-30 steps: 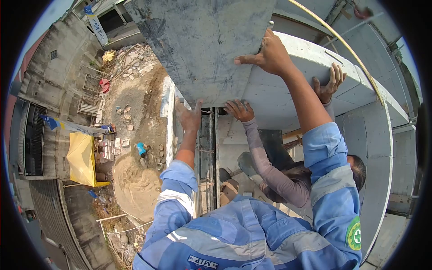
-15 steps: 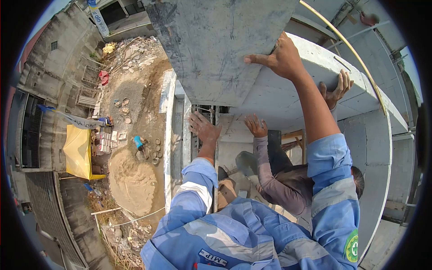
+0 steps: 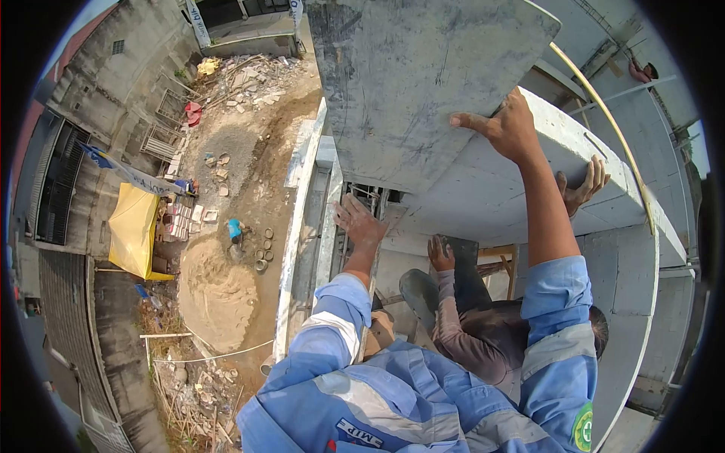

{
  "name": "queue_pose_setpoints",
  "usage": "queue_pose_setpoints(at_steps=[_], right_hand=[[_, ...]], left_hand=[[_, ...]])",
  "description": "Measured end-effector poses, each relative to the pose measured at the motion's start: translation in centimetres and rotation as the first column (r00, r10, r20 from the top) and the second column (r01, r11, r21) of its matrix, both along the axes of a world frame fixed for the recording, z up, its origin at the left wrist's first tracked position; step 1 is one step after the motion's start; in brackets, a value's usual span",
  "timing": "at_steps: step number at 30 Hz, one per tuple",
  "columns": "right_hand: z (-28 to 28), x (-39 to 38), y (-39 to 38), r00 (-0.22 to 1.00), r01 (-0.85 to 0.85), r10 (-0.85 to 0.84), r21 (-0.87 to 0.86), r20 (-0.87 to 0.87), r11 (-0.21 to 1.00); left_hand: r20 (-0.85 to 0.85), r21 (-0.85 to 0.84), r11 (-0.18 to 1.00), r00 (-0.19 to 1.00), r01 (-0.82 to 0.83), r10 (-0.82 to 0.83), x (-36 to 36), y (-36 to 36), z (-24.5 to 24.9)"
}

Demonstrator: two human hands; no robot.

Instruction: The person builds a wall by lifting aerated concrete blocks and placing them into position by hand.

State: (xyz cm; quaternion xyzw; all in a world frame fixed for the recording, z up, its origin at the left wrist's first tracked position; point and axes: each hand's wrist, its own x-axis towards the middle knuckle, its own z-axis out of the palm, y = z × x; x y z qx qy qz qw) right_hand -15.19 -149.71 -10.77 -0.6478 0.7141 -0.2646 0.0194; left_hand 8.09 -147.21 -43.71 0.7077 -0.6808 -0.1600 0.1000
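A large grey scuffed board [image 3: 423,83] stands in front of me, with its lower end near the channel of the wall. My right hand [image 3: 507,130] grips the board's right edge, its thumb laid across the face and its fingers at the edge. Lower and to the left, my left hand [image 3: 361,226] is open, fingers spread, beside the metal channel [image 3: 323,219]. A co-worker in a brown sleeve crouches below my right arm. One co-worker's hand [image 3: 585,187] rests over the edge of the white block wall [image 3: 483,192]; the other hand [image 3: 440,253] is raised under the board.
A thin yellowish rod [image 3: 604,98] leans across the wall top. Far below on the left lie a sand pile [image 3: 215,294], rubble [image 3: 257,79] and a yellow canopy [image 3: 132,226]. A person in blue [image 3: 236,228] bends near several buckets. Another person is at the upper right.
The view has shifted, so the board and both my hands appear farther right and slightly lower. The co-worker's nearer hand has come down from beside the wall face.
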Motion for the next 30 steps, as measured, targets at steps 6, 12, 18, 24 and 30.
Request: queue_pose_setpoints(at_steps=[6, 12, 18, 24, 30], right_hand=[[1.4, 1.1, 0.4, 0.991, -0.055, 0.052, 0.02, 0.123, 0.998], [0.2, -2.5, 1.4, 0.949, -0.315, 0.314, -0.045, -0.043, 0.948], [4.0, -1.4, 1.3, 0.965, 0.003, 0.07, 0.279, -0.251, 0.96], [2.2, -2.8, 1.9, 0.979, 0.05, -0.004, 0.221, -0.203, 0.974], [1.6, -0.4, 0.8, 0.996, -0.092, 0.092, 0.004, 0.017, 0.996]], left_hand=[[-0.379, -0.22, 0.953, 0.919, -0.207, 0.112, 2.8, -3.9, 1.4], [-0.478, -0.04, 0.961, 0.84, 0.273, -0.259, 5.9, -11.0, 4.3], [-0.432, -0.094, 0.934, 0.831, 0.346, -0.351, 6.7, -11.6, 3.5], [-0.474, -0.126, 0.939, 0.812, 0.32, -0.34, 7.2, -11.6, 3.5], [-0.461, -0.152, 0.935, 0.814, 0.32, -0.353, 8.0, -12.6, 2.6]])
